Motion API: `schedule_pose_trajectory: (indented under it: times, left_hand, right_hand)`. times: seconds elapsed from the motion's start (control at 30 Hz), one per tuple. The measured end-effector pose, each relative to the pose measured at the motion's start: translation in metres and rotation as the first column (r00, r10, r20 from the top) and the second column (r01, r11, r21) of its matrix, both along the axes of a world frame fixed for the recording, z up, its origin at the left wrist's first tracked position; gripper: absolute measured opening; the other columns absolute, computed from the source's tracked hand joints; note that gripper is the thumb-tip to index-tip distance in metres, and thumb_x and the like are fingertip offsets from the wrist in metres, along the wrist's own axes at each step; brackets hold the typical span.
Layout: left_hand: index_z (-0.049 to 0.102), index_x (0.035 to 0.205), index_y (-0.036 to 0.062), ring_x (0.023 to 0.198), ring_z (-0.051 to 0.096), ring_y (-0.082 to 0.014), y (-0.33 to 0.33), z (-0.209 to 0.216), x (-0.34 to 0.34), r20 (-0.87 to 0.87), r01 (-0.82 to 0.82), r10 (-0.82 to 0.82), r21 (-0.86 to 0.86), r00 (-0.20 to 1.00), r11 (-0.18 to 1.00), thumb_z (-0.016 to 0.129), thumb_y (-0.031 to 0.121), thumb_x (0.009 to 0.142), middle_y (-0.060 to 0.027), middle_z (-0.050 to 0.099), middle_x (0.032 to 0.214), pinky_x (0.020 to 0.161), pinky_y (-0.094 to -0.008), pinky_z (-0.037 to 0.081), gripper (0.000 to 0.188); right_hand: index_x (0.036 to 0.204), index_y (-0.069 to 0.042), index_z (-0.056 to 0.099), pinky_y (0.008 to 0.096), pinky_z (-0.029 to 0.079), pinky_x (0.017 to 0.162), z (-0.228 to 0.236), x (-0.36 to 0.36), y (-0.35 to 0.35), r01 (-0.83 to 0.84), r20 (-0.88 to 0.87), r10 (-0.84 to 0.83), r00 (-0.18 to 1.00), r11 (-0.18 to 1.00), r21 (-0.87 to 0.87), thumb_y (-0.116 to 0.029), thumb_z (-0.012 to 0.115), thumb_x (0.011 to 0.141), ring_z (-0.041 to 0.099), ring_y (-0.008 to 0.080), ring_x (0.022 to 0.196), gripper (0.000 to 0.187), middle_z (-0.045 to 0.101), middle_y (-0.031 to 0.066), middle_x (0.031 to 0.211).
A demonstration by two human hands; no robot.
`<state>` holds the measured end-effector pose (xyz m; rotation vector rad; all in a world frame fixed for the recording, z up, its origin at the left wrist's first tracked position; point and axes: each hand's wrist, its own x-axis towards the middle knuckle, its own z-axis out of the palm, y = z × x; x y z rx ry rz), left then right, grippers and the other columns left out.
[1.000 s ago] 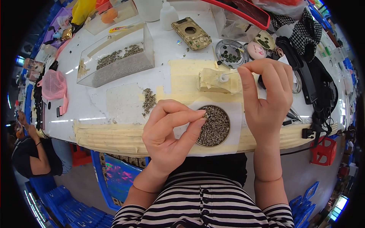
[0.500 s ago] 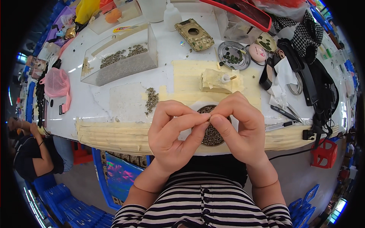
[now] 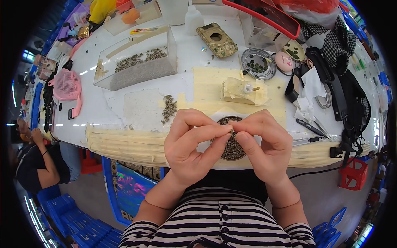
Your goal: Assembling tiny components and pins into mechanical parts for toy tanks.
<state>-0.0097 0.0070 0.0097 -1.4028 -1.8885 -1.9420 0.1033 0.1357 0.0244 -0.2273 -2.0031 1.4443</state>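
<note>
My left hand pinches a tiny piece between thumb and forefinger; it is too small to name. Close against those fingertips is my right hand, its forefinger tip at the piece and its thumb a little apart from that finger. Under both hands a round dish full of small brown-grey pieces stands at the table's front edge, partly covered by my fingers. Beyond it sits a taped block with a small white cup and a stick on top.
A clear bin of small pieces stands back left, with a loose pile nearer. Behind are a camouflage model tank hull, a white bottle and a tin lid with green bits. Tweezers lie right. Another person sits far left.
My right thumb has parted slightly from its forefinger, and the tiny piece shows more at my left fingertips. The whole view has shifted a little, so the table things appear slightly right and lower.
</note>
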Motion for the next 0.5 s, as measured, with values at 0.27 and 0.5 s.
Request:
schedule_pose_trajectory:
  times: [0.27, 0.5]
  left_hand:
    - [0.075, 0.098, 0.0062, 0.079, 0.058, -0.0204, -0.0009, 0.002, -0.0004, -0.176, -0.014, 0.007, -0.034, 0.984, 0.999, 0.08, -0.005, 0.067, -0.0038, 0.062, 0.09, 0.067, -0.0309, 0.046, 0.033]
    - [0.074, 0.095, 0.0047, 0.078, 0.058, -0.0209, 0.0051, -0.0026, 0.0031, -0.227, -0.117, 0.103, -0.051, 0.969, 0.992, 0.08, -0.005, 0.067, -0.0042, 0.063, 0.087, 0.066, -0.0315, 0.046, 0.03]
  right_hand:
    - [0.092, -0.001, 0.073, 0.0276, 0.045, 0.067, 0.0015, 0.0034, 0.0085, -0.088, 0.057, 0.101, 0.993, 0.976, -0.201, 0.0, 0.075, 0.08, 0.058, 0.0164, 0.075, 0.012, 0.066, 0.0056, 0.082]
    - [0.091, -0.004, 0.074, 0.0292, 0.046, 0.066, 0.0011, -0.0002, 0.001, 0.238, -0.152, -0.185, 0.971, 0.819, 0.522, 0.001, 0.08, 0.072, 0.059, 0.0202, 0.074, 0.021, 0.068, 0.0069, 0.083]
